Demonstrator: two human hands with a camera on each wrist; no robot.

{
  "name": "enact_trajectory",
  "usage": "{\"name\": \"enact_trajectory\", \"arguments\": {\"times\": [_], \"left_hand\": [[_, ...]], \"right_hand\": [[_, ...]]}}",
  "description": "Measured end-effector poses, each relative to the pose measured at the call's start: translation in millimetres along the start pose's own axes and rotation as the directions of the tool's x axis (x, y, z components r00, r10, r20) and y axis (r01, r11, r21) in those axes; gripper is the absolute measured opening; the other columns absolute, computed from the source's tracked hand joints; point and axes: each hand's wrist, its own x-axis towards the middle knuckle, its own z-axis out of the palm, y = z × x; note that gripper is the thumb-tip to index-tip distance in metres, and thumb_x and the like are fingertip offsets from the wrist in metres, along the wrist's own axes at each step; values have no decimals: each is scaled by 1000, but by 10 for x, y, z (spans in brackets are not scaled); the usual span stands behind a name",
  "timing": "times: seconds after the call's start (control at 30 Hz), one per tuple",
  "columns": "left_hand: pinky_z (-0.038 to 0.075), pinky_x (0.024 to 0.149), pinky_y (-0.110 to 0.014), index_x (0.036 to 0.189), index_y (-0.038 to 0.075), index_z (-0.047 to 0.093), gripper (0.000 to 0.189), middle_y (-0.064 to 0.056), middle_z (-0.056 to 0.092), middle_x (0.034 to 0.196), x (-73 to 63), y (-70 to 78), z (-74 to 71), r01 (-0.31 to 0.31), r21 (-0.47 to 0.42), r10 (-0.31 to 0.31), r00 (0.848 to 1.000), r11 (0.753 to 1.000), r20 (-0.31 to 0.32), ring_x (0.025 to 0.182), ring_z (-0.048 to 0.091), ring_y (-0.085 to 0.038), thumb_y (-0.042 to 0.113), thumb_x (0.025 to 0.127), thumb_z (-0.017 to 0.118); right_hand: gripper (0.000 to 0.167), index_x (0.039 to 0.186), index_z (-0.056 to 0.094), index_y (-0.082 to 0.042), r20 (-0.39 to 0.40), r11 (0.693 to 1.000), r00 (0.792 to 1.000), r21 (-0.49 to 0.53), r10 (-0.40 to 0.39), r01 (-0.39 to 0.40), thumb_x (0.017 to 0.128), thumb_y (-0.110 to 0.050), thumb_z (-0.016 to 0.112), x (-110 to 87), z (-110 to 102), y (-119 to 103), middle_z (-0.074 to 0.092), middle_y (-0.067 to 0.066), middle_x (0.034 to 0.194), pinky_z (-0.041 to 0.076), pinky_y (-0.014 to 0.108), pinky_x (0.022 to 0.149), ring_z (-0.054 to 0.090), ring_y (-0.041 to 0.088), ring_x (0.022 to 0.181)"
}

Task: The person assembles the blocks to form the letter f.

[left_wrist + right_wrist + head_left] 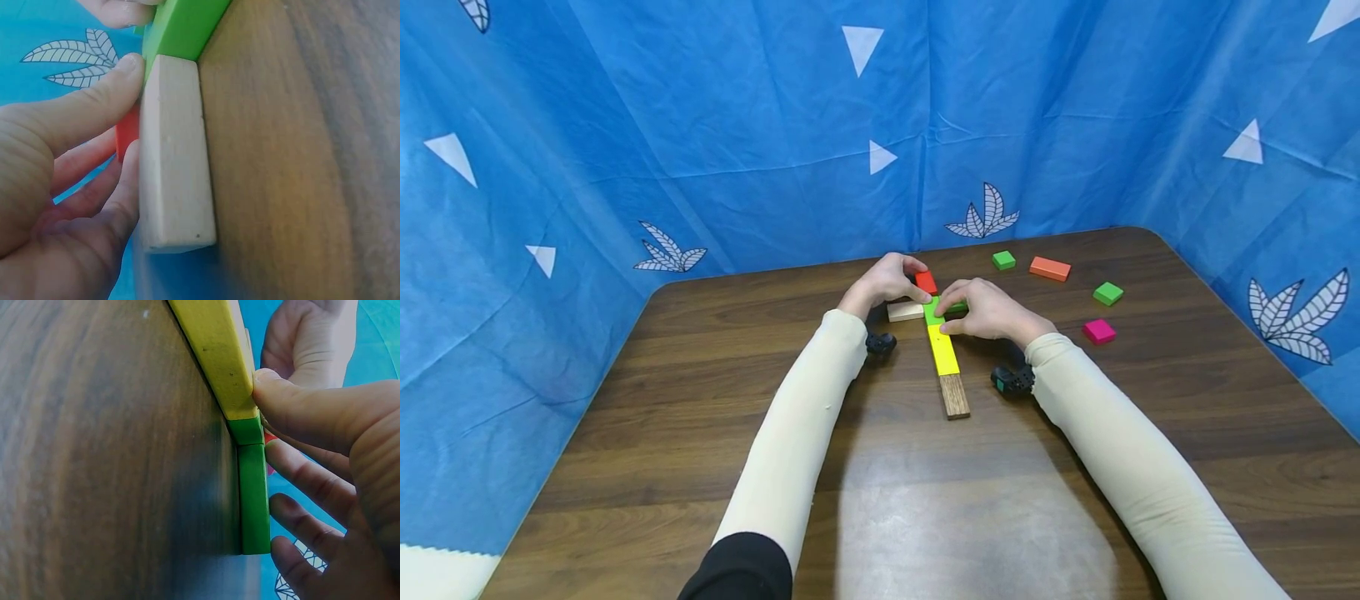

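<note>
Wooden blocks lie in a cross on the table: a red block (927, 282), a green block (932, 311), a yellow block (943, 352) and a brown block (954, 397) run in one line. A cream block (906, 312) joins from the left, another green block (254, 500) from the right. My left hand (887, 279) holds the red block between thumb and fingers, its thumb tip by the cream block's inner end. My right hand (988, 308) lays its thumb on the yellow block's edge and its fingertips by the green blocks, fingers loosely spread.
To the right at the back lie loose blocks: a green one (1003, 260), an orange one (1049, 268), another green one (1107, 293) and a pink one (1099, 332). A blue curtain (775, 125) hangs behind the brown wooden table (715, 400).
</note>
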Motion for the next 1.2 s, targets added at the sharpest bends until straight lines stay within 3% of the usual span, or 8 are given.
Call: {"name": "enact_trajectory", "arguments": {"times": [0.33, 0.73, 1.2], "left_hand": [[51, 106, -37, 143, 5, 60, 55, -11, 59, 144, 14, 42, -21, 7, 3, -7, 999, 1000, 35, 121, 54, -25, 11, 92, 79], [50, 107, -38, 142, 7, 61, 53, -10, 59, 142, -7, 66, -44, 42, 38, -44, 998, 998, 48, 122, 54, -26, 11, 92, 78], [45, 114, -42, 142, 7, 62, 53, -10, 59, 146, -23, 45, -23, 29, 27, -30, 999, 999, 34, 130, 52, -26, 12, 92, 79]], "right_hand": [[29, 116, 80, -15, -5, 1000, 1000, 1, 4, -4, 88, -23, 84, -6, -6, 1, 66, 8, 132, 42, 54, 114, 56, 30, 126], [30, 116, 80, -15, -6, 1000, 1000, -7, 1, -2, 88, -24, 84, -4, 2, -4, 66, 8, 132, 42, 53, 114, 56, 29, 125], [30, 116, 80, -16, 5, 1000, 1000, -8, 26, -26, 87, -24, 84, 4, 8, 5, 65, 8, 134, 41, 55, 114, 55, 30, 126]]}}
